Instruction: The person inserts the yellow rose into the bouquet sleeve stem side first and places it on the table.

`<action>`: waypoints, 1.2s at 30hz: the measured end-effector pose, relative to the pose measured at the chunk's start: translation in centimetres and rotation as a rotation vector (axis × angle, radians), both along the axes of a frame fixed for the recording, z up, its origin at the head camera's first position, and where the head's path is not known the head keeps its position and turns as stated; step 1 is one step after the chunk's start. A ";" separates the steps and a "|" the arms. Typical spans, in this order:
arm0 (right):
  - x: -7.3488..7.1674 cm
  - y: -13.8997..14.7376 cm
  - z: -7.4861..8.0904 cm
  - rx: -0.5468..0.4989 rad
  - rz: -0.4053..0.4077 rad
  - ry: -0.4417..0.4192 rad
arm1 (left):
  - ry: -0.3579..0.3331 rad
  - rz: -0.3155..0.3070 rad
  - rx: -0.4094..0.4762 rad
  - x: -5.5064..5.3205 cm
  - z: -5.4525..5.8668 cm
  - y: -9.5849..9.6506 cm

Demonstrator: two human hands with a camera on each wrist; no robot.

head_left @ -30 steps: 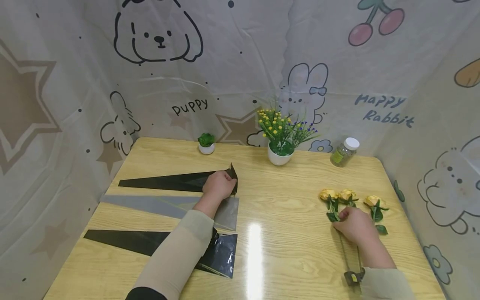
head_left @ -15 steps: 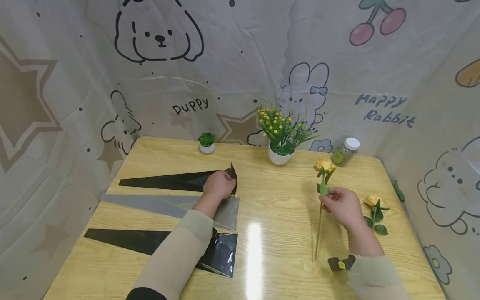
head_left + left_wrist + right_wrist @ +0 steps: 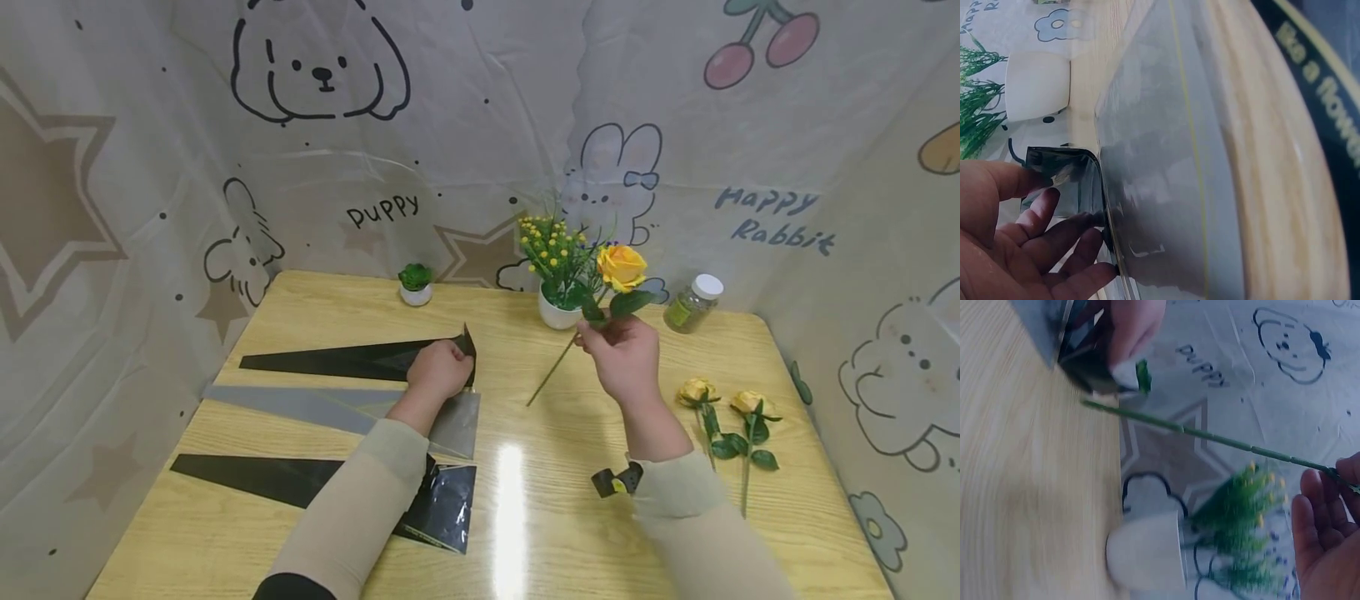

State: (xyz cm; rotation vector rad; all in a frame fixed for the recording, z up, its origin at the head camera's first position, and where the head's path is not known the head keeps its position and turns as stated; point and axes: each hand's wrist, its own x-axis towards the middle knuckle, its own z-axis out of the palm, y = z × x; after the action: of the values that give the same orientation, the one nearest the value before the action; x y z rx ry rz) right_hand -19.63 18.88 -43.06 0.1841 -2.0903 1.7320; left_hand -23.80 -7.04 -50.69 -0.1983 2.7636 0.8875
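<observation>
A yellow rose [image 3: 621,267] with dark green leaves is up off the table, its stem pinched by my right hand [image 3: 630,358]. Its bare green stem [image 3: 1229,440] slants down toward the left side of the table. At the upper left lies a tapered black flower sleeve [image 3: 337,362]. My left hand [image 3: 438,369] pinches the wide end of that sleeve, and the edge is lifted off the table. In the left wrist view the thumb and fingers hold the raised dark film [image 3: 1054,162]. The stem tip is apart from the sleeve's mouth.
Below lie a grey sleeve [image 3: 454,427] and another black sleeve [image 3: 450,500], partly under my left arm. Two yellow roses [image 3: 697,392] lie at the right. Along the back stand a small succulent [image 3: 415,285], a white flowerpot [image 3: 557,314] and a lidded jar [image 3: 692,304].
My right hand has picked up the leftmost rose and carried it up and to the left, turning its stem end toward the sleeves. My left hand has stayed on the black sleeve.
</observation>
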 end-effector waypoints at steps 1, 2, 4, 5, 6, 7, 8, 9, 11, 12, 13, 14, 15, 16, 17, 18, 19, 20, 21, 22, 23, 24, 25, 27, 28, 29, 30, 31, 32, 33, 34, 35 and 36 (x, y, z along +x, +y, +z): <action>-0.3 -0.6 0.1 -0.003 0.010 0.031 | 0.003 0.001 -0.002 0.0 0.0 0.0; -0.5 -1.2 0.2 -0.010 0.023 0.061 | 0.005 0.001 -0.004 0.0 0.0 0.0; -0.9 -2.3 0.4 -0.019 0.042 0.105 | 0.007 -0.003 -0.007 0.0 0.0 0.0; -1.1 -2.9 0.5 -0.023 0.047 0.121 | 0.008 -0.005 -0.009 -0.1 0.0 0.0; -1.2 -3.4 0.5 -0.030 0.053 0.133 | 0.010 -0.008 -0.010 -0.1 0.0 0.0; -1.3 -3.9 0.5 -0.033 0.056 0.139 | 0.009 -0.011 -0.012 -0.1 0.0 0.0; -1.4 -4.3 0.5 -0.037 0.057 0.142 | 0.009 -0.013 -0.013 -0.1 0.1 0.1; -1.4 -4.7 0.4 -0.039 0.060 0.140 | 0.008 -0.013 -0.016 -0.1 0.1 0.1; -1.6 -5.5 0.1 -0.037 0.064 0.125 | 0.006 -0.010 -0.023 0.0 0.0 0.2; -1.6 -5.8 0.0 -0.033 0.066 0.116 | 0.005 -0.008 -0.024 0.0 0.0 0.2; -1.7 -6.1 -0.2 -0.023 0.066 0.106 | 0.003 -0.008 -0.026 0.0 0.0 0.2; -1.8 -6.4 -0.4 -0.018 0.069 0.099 | 0.004 -0.008 -0.027 0.0 -0.1 0.2; -1.8 -6.6 -0.6 -0.011 0.069 0.095 | 0.006 -0.008 -0.026 0.0 -0.1 0.2; -1.9 -6.8 -0.7 -0.005 0.069 0.095 | 0.010 -0.009 -0.025 0.0 -0.2 0.2; -2.0 -7.0 -0.8 0.006 0.065 0.099 | 0.015 -0.011 -0.023 0.0 -0.2 0.2; -2.1 -7.1 -1.0 0.017 0.064 0.107 | 0.019 -0.013 -0.019 -0.1 -0.2 0.2; -2.2 -7.1 -1.1 0.025 0.064 0.114 | 0.022 -0.017 -0.016 -0.1 -0.2 0.2; -2.3 -7.2 -1.3 0.033 0.066 0.123 | 0.026 -0.018 -0.015 -0.1 -0.2 0.3; -2.3 -7.2 -1.4 0.045 0.059 0.121 | 0.028 -0.019 -0.014 -0.1 -0.2 0.3; -2.4 -7.2 -1.6 0.054 0.056 0.117 | 0.027 -0.019 -0.012 -0.1 -0.2 0.2; -2.5 -7.3 -1.7 0.059 0.051 0.108 | 0.024 -0.019 -0.013 -0.1 -0.2 0.2; -2.6 -7.4 -1.9 0.059 0.051 0.096 | 0.018 -0.021 -0.014 -0.2 -0.2 0.2; -2.7 -7.4 -2.1 0.051 0.050 0.081 | 0.012 -0.025 -0.015 -0.2 -0.1 0.2; -2.8 -7.7 -2.4 0.031 0.048 0.049 | 0.000 -0.040 -0.020 -0.4 0.1 0.1; -2.9 -7.8 -2.5 0.017 0.053 0.041 | -0.003 -0.050 -0.018 -0.5 0.2 0.0; -3.0 -7.9 -2.7 -0.001 0.057 0.032 | -0.003 -0.064 -0.018 -0.6 0.3 0.0; -3.0 -8.0 -2.8 -0.014 0.058 0.022 | -0.003 -0.077 -0.014 -0.6 0.5 -0.1; -3.1 -8.1 -3.0 -0.025 0.061 0.013 | -0.001 -0.088 -0.008 -0.6 0.6 -0.1; -3.2 -8.3 -3.1 -0.031 0.063 0.005 | 0.005 -0.096 -0.002 -0.6 0.7 -0.1; -3.2 -8.4 -3.3 -0.032 0.063 -0.003 | 0.013 -0.100 0.008 -0.6 0.9 -0.2; -3.3 -8.5 -3.4 -0.036 0.063 -0.012 | 0.019 -0.104 0.017 -0.5 1.0 -0.2; -3.3 -8.7 -3.5 -0.036 0.062 -0.020 | 0.026 -0.107 0.026 -0.4 1.1 -0.2; -3.4 -8.8 -3.6 -0.031 0.061 -0.027 | 0.034 -0.106 0.038 -0.3 1.2 -0.1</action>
State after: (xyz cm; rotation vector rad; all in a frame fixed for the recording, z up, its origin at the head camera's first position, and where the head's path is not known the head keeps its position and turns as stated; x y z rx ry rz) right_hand -23.04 10.10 -46.69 0.2191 -2.0964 1.8107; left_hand -24.13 -7.18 -49.46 -0.0300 2.7561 0.9237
